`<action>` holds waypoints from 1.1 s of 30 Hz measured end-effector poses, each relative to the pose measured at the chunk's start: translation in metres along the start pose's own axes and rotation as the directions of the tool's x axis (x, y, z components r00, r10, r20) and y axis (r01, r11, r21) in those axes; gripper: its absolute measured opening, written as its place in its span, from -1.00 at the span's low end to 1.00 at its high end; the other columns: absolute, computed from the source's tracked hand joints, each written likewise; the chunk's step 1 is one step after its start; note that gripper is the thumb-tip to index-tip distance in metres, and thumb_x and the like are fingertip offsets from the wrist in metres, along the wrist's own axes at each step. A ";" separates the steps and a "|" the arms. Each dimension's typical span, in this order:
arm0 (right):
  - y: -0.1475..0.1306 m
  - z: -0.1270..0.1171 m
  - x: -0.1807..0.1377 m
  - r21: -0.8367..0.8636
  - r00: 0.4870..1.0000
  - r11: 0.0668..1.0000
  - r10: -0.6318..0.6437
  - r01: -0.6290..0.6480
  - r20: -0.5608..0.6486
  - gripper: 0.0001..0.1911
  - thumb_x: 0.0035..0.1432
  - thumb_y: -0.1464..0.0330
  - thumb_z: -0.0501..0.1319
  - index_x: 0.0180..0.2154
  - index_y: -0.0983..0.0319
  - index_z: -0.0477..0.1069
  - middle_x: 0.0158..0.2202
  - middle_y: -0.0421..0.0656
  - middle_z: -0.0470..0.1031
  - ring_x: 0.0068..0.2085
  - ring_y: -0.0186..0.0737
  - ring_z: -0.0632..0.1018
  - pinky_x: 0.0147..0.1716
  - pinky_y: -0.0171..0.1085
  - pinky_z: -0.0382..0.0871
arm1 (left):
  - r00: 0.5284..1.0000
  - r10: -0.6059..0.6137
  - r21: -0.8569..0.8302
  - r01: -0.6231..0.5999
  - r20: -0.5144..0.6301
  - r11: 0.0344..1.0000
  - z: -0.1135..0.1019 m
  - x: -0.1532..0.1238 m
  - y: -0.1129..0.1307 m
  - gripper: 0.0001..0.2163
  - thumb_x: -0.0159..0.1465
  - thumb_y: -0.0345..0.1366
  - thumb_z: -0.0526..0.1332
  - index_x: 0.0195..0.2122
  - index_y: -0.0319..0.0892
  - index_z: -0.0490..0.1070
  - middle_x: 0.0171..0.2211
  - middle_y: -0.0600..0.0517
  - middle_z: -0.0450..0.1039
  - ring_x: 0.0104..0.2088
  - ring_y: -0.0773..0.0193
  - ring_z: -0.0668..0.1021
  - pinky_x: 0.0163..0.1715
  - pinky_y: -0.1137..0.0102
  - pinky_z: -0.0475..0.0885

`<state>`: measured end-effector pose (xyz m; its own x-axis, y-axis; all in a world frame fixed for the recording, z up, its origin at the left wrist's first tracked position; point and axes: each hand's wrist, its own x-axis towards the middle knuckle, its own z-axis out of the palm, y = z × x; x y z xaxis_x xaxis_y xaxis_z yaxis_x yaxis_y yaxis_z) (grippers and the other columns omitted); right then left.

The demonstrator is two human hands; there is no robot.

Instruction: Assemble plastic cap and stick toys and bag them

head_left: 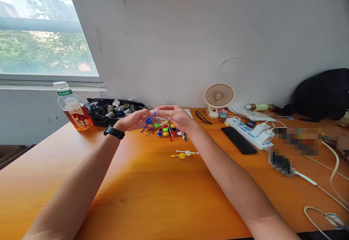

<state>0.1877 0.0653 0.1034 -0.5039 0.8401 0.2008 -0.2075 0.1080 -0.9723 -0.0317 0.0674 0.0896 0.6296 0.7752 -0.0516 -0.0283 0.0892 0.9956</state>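
Observation:
Both hands are raised over the far part of the table and grip a clear plastic bag (136, 123) between them. My left hand (131, 119), with a black band on its wrist, is closed on the bag's left side. My right hand (177, 117) is closed on its right side, fingers partly hidden. A blue arrow-shaped spinner (148, 121) shows at the bag; I cannot tell whether it is inside. Just beyond and below lies a pile of small colourful plastic pieces (165, 133). Nearer me, a yellow arrow spinner (182, 156) and a white one (188, 153) lie together on the table.
At the left stand a tea bottle (77, 114) and a black plastic bag (95, 111) holding scraps. Toward the right are glasses (203, 118), a small fan (219, 96), a black phone (238, 140), a power strip (247, 133) and loose cables (335, 163).

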 end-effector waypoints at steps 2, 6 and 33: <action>-0.003 -0.005 -0.002 -0.174 0.999 0.985 -0.001 0.008 0.038 -0.59 0.02 -0.05 0.48 -0.36 0.17 0.71 -0.16 -0.12 0.68 0.02 -0.09 0.58 -0.03 -0.22 0.40 | 1.000 0.009 0.013 -0.009 0.014 1.000 0.000 0.000 0.001 -0.53 0.32 -0.18 0.17 0.19 -0.27 0.52 -0.14 -0.14 0.64 -0.16 0.03 0.60 -0.12 0.28 0.48; -0.011 -0.029 0.000 -0.307 0.997 0.952 -0.041 0.020 -0.063 -0.50 0.19 -0.14 0.31 -0.35 0.17 0.66 -0.11 -0.12 0.66 0.00 -0.16 0.54 -0.16 -0.31 0.38 | 0.992 -0.008 0.070 -0.001 0.124 0.998 0.000 -0.003 0.005 -0.48 0.35 -0.15 0.10 0.28 -0.25 0.46 -0.08 -0.16 0.63 -0.14 0.05 0.59 -0.09 0.30 0.45; -0.037 -0.097 -0.023 -0.408 0.964 0.912 0.072 0.041 0.258 -0.68 0.00 0.23 0.53 -0.21 0.24 0.65 -0.29 -0.17 0.63 -0.30 -0.29 0.55 -0.29 -0.32 0.42 | 0.986 -0.028 0.090 0.014 0.167 0.996 -0.008 -0.007 0.006 -0.40 0.37 -0.05 0.08 0.35 -0.27 0.37 -0.12 -0.19 0.61 -0.25 0.07 0.57 -0.15 0.27 0.46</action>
<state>0.2886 0.0933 0.1234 -0.7165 0.6803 0.1544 0.1325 0.3501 -0.9273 -0.0422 0.0674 0.0958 0.7507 0.6573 -0.0661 0.0502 0.0431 0.9978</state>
